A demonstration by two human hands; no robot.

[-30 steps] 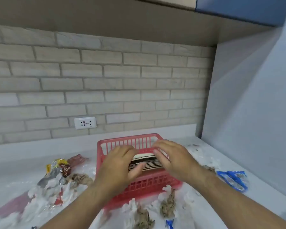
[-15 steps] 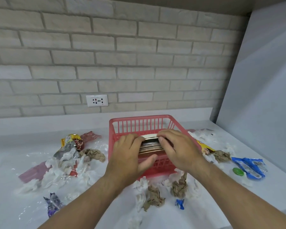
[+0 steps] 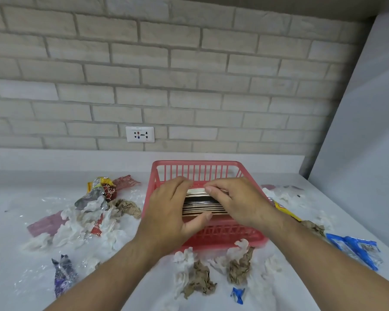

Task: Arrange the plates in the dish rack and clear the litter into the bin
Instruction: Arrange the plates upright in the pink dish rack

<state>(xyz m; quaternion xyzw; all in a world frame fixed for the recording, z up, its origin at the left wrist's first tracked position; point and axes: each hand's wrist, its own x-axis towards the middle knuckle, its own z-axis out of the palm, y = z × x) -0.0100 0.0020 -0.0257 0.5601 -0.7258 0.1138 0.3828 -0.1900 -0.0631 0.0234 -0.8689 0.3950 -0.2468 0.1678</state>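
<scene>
A: Plates (image 3: 203, 204), a row on edge inside the red rack (image 3: 195, 163), pressed between both hands.

B: Why on edge?

A: Probably to drain and to pack tight; flat stacking would waste the rack. Thin rims, dark and tan, striped edge-on. Count hard to tell.

B: Left hand (image 3: 171, 212)?

A: Wrapped over the left end of the row, fingers curled across the top, thumb tucked under the near plate. Closed on the plates, squeezing inward.

B: Right hand (image 3: 236, 202)?

A: Same on the right end, fingertips hooked over the far plate's rim, palm down. Also clamped on the plates. Looks like squaring the row so nothing leans.

B: Rack itself?

A: Moulded plastic, slatted walls, rectangular, sitting on the white counter (image 3: 16, 223) near the brick wall (image 3: 189, 75).

B: Litter?

A: Untouched, by the look of it. Left of the rack: crumpled white tissue (image 3: 88, 225), a foil wrapper (image 3: 99, 191), clear film. In front: brown paper wads (image 3: 198, 281), soft and creased. Right: a blue wrapper (image 3: 355, 250), glossy. Near left: a purple wrapper (image 3: 64, 277).

B: Bin?

A: Not in view. Plate half likely near done; litter half still ahead. Light, springy scraps, likely to scatter unless gathered in handfuls.
</scene>
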